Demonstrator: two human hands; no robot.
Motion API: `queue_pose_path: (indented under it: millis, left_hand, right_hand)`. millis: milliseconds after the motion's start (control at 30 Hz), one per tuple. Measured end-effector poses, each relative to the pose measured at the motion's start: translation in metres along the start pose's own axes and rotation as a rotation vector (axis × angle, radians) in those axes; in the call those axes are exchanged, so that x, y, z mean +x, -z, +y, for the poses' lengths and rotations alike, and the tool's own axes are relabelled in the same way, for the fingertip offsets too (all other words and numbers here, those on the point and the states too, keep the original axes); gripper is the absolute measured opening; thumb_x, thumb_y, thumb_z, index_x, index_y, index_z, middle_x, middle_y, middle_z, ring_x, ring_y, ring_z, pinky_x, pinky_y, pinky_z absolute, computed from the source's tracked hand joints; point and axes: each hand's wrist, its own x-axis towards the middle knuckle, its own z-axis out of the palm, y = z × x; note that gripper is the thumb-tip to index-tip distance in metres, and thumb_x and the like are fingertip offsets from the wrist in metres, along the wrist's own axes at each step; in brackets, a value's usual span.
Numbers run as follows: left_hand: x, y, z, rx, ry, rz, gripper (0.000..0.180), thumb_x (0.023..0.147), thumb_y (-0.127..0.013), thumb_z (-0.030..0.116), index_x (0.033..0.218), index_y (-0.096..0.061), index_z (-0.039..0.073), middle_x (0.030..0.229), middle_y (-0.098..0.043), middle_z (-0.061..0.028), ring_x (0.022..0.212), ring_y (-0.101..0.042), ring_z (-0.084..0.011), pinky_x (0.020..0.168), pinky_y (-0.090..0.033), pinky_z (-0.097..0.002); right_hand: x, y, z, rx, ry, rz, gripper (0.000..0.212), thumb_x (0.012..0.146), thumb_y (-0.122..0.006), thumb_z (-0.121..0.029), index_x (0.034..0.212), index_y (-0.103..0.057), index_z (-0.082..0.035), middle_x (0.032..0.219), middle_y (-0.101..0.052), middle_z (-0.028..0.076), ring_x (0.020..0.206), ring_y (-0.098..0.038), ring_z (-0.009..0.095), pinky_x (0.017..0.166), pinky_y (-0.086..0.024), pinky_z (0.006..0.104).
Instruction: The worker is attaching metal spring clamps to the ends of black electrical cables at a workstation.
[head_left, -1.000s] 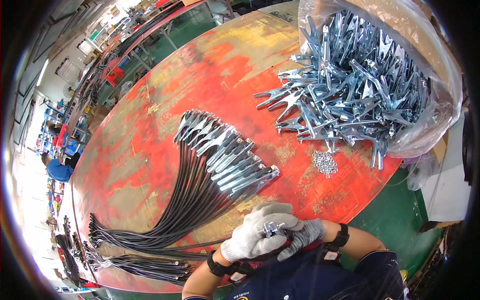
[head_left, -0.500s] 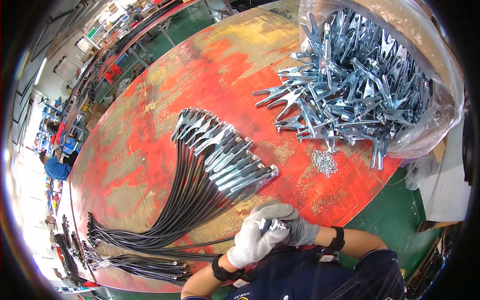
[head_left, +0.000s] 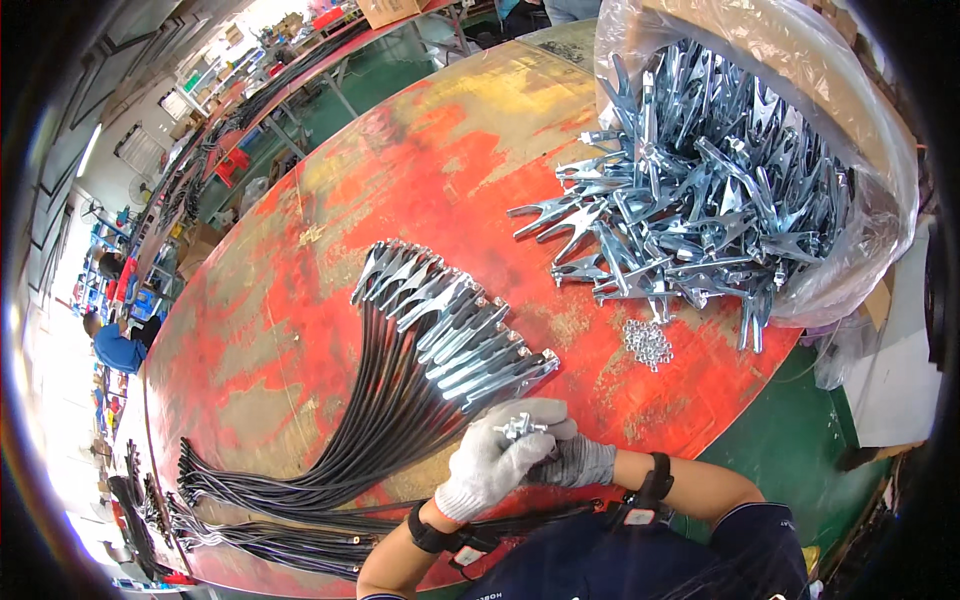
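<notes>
A white knit glove covers my left hand [head_left: 482, 466], which is closed around a silver metal clamp [head_left: 520, 427]. Only the clamp's jagged, bolted end shows between the thumb and fingers; the rest is hidden. Right up against it, my right hand [head_left: 583, 462] wears a grey glove and is closed, its fingertips partly hidden behind the left. What the right fingers grip does not show. Just beyond both hands, a fanned row of silver clamps [head_left: 455, 325] is joined to black cables [head_left: 350, 430] lying on the worn red table [head_left: 450, 170].
A plastic-lined carton [head_left: 860, 190] at the far right spills a big heap of loose clamps [head_left: 700, 190] onto the table. Small metal nuts [head_left: 648, 344] lie in a patch before it. More black cables [head_left: 270, 545] lie at the near left. A person in blue [head_left: 120, 348] sits beyond the left edge.
The clamp's metal end has turned and risen slightly in my left hand, showing more of it. Both hands have shifted slightly left in the view. The cables on the table lie as before.
</notes>
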Motion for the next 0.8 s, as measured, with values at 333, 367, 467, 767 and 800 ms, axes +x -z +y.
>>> queue_pose_path:
  millis: [333,367,467,767,800]
  left_hand:
    - [-0.002,0.013,-0.001,0.092,-0.028,-0.146,0.053,0.084,-0.075,0.036,0.116,-0.061,-0.003,0.106,-0.068,-0.0150,0.105,-0.064,-0.0247,0.094,-0.049,-0.0379]
    - [-0.001,0.016,-0.002,0.174,-0.163,-0.211,0.053,0.083,-0.075,0.038,0.115,-0.062,-0.002,0.106,-0.069,-0.0144,0.106,-0.063,-0.0258,0.095,-0.047,-0.0401]
    - [0.003,0.018,-0.001,0.367,-0.340,-0.258,0.055,0.080,-0.075,0.043,0.113,-0.065,0.000,0.104,-0.070,-0.0124,0.106,-0.060,-0.0291,0.098,-0.043,-0.0453]
    - [0.008,0.015,0.012,0.417,-0.480,-0.389,0.045,0.077,-0.077,0.034,0.112,-0.066,0.007,0.100,-0.070,-0.0056,0.100,-0.062,-0.0321,0.090,-0.048,-0.0422]
    - [0.008,0.015,0.012,0.446,-0.511,-0.396,0.044,0.077,-0.077,0.033,0.111,-0.066,0.007,0.100,-0.070,-0.0055,0.099,-0.062,-0.0318,0.089,-0.048,-0.0421]
  right_hand:
    - [-0.014,-0.012,-0.004,-0.212,0.019,-0.010,0.062,0.086,-0.074,-0.030,0.139,-0.046,-0.011,0.141,-0.049,0.008,0.132,-0.044,0.025,0.113,-0.032,0.0387]
    - [-0.016,-0.013,-0.006,-0.117,-0.001,-0.019,0.061,0.087,-0.072,-0.034,0.138,-0.048,-0.011,0.140,-0.050,0.009,0.132,-0.043,0.026,0.114,-0.031,0.0394]
    - [-0.014,-0.010,0.008,-0.502,0.220,-0.016,0.057,0.089,-0.068,-0.034,0.137,-0.048,-0.011,0.138,-0.051,0.009,0.132,-0.044,0.026,0.113,-0.032,0.0401]
    - [-0.017,0.002,0.004,-0.468,0.234,-0.235,0.050,0.094,-0.060,-0.035,0.138,-0.048,-0.015,0.140,-0.049,0.010,0.134,-0.042,0.026,0.113,-0.032,0.0421]
    - [-0.018,0.001,0.006,-0.382,0.148,-0.272,0.050,0.094,-0.059,-0.035,0.138,-0.048,-0.015,0.140,-0.049,0.010,0.135,-0.041,0.025,0.113,-0.032,0.0422]
